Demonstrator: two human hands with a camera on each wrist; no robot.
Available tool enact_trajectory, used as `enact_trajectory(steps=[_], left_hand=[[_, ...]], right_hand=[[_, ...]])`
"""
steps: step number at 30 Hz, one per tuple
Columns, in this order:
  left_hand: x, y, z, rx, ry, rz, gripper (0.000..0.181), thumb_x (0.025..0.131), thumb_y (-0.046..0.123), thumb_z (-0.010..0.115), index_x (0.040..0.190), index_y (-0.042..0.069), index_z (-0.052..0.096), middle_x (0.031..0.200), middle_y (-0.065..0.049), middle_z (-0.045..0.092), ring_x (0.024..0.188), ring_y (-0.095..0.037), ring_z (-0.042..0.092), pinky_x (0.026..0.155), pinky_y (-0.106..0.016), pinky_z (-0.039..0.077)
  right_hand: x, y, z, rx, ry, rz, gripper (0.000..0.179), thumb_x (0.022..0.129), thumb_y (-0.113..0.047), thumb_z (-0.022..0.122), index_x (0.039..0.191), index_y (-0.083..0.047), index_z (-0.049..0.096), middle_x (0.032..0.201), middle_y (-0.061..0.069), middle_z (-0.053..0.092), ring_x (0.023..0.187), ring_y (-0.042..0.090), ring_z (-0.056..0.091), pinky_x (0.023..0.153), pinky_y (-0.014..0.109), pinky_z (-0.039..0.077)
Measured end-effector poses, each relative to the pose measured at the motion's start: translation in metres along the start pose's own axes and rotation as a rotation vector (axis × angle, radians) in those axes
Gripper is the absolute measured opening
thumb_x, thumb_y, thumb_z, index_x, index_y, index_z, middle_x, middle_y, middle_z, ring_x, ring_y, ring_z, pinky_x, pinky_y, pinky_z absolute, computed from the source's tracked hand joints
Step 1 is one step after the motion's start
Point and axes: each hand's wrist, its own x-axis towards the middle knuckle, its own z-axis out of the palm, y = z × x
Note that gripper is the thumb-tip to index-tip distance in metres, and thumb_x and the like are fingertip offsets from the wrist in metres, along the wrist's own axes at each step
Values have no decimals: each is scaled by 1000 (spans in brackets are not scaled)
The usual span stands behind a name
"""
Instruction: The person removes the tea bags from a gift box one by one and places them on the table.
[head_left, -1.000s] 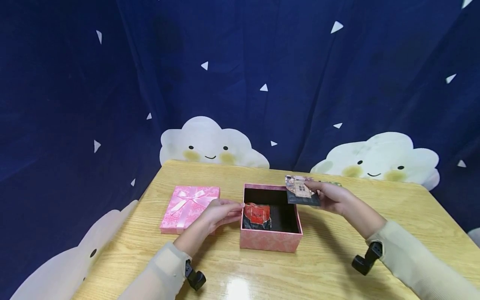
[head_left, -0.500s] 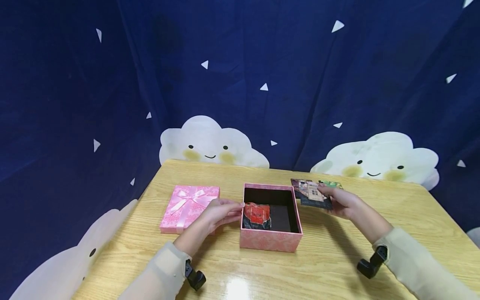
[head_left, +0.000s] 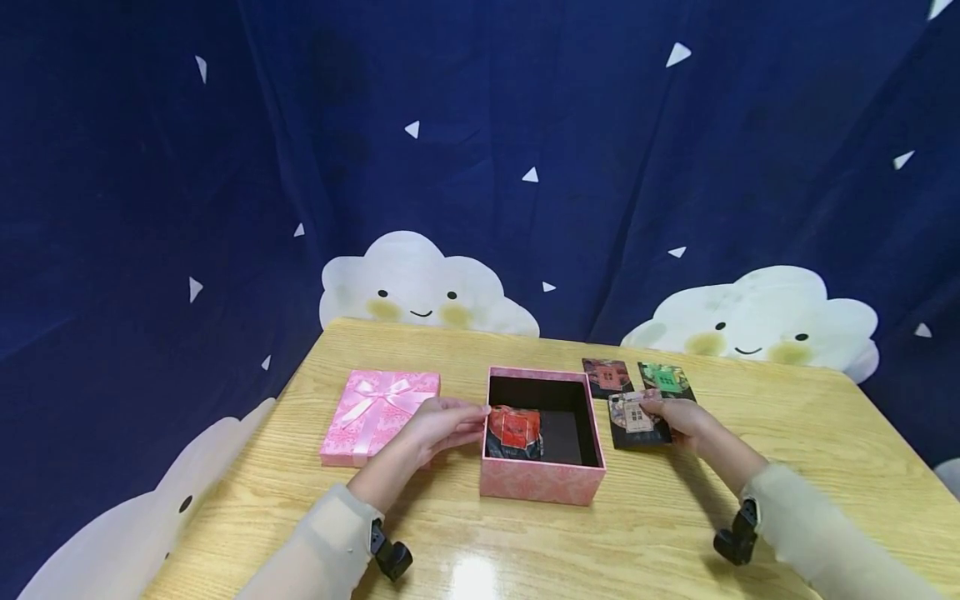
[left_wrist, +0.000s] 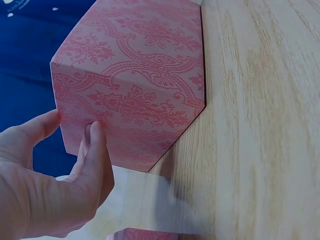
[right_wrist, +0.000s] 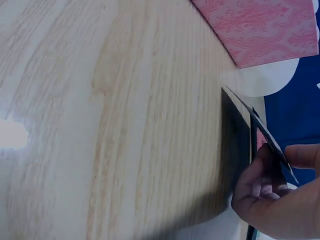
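Note:
My left hand (head_left: 444, 427) holds the left wall of an open pink patterned box (head_left: 540, 483) at its rim. In the left wrist view, the fingertips (left_wrist: 96, 129) touch the box's outer wall and edge. Inside the box, at the left, lies a dark packet with a red label (head_left: 517, 429). My right hand (head_left: 678, 417) pinches a flat dark packet with a beige label (head_left: 636, 421) by its right side, right of the box. In the right wrist view this packet (right_wrist: 260, 127) is tilted above the table, edge-on, its shadow beside it.
Behind the held packet lie a flat dark packet with a dull red label (head_left: 606, 377) and one with a green label (head_left: 666, 377). The pink lid with a ribbon bow (head_left: 382, 417) lies left of the box on the wooden table (head_left: 540, 550). A dark blue curtain (head_left: 480, 167) hangs behind.
My right hand has carried the beige-labelled packet from over the box's right rim to the right and down, uncovering the red- and green-labelled packets behind it. My left hand has stayed at the box.

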Motion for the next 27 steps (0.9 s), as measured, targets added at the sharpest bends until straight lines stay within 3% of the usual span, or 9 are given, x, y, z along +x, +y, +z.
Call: enact_trajectory(steps=[4,7,9,12,17,21,27], left_hand=[[0,1,0,-3,8,-8,24,88,7,66,105,-8,59,109,-24,68,78,-11,68,88,-32,62],[0,1,1,-4,10,-4,24,88,7,67,104,-9,59,108,-24,69,78,-12,68,85,-31,63],[-1,0,1,-5,12,-6,24,87,7,67,104,-8,59,106,-23,69,80,-13,68,84,-30,63],[-1,0,1,-5,14,-13,23,87,7,67,103,-7,60,107,-22,69,82,-14,69,83,-29,63],[-1,-1,0,-3,12,-14,22,88,8,67,103,-7,60,105,-21,70,81,-14,69,84,-30,63],[0,-1,0,-6,7,-17,22,88,8,67,103,-7,61,100,-16,72,79,-12,68,86,-30,62],[1,-1,-1,0,2,-9,26,88,9,67,106,-8,61,107,-21,70,81,-13,69,85,-30,63]], right_hand=[[4,4,2,-111,53,1,27,100,-24,48,107,-2,61,74,-10,66,67,2,65,63,21,60],[7,4,5,-265,104,-36,45,97,-25,54,126,9,52,86,-2,65,71,5,61,63,21,56],[9,4,8,-404,169,-72,50,93,-25,60,126,12,51,92,7,63,76,10,57,62,20,50],[12,5,13,-541,281,-108,42,86,-24,68,108,11,60,90,12,59,78,17,53,60,19,45],[14,8,24,-617,386,-126,28,77,-24,75,75,-2,58,71,4,48,70,19,45,53,21,37],[13,10,31,-695,435,-135,37,76,-29,77,60,-11,49,60,-3,39,61,15,39,48,21,32],[8,7,36,-901,470,-210,54,77,-36,76,49,-18,33,49,-9,25,49,10,30,44,19,25]])
